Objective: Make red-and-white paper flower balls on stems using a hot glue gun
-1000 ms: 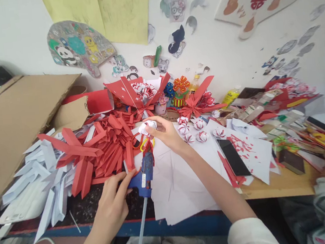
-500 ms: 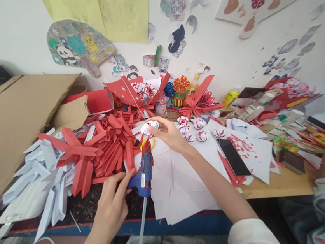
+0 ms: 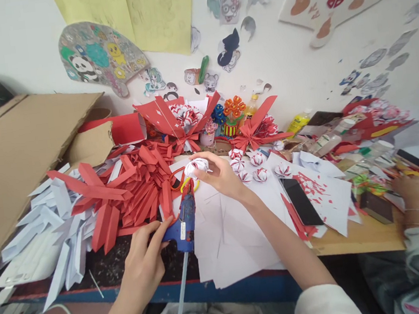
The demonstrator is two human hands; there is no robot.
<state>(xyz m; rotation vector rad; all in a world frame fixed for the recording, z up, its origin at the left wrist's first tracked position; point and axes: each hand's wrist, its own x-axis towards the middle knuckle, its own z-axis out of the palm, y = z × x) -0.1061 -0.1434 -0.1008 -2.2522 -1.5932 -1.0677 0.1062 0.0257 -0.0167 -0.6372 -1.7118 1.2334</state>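
With my left hand [image 3: 145, 255] I hold a blue glue gun [image 3: 187, 225] by its handle, nozzle pointing up and away from me. A translucent glue stick [image 3: 182, 291] trails from its rear end. My right hand [image 3: 219, 176] pinches a white folded-paper flower [image 3: 196, 167] just above the nozzle; I cannot tell whether the two touch. Orange and yellow scissors handles [image 3: 190, 185] show behind the nozzle. Right of that hand lie several red-and-white paper balls [image 3: 260, 175] on white paper sheets [image 3: 237, 239].
Red folded strips [image 3: 138, 195] and white folded strips [image 3: 51, 225] are heaped at left, beside a cardboard box [image 3: 25, 137]. A black phone [image 3: 301, 202] lies right of the sheets. Another person's hand [image 3: 414, 194] is at the far right. Paper bouquets [image 3: 183, 124] stand at the back.
My right hand and the white flower have shifted slightly right, away from the nozzle. The glue gun has barely moved. The other person's hand has reached farther in over the table.
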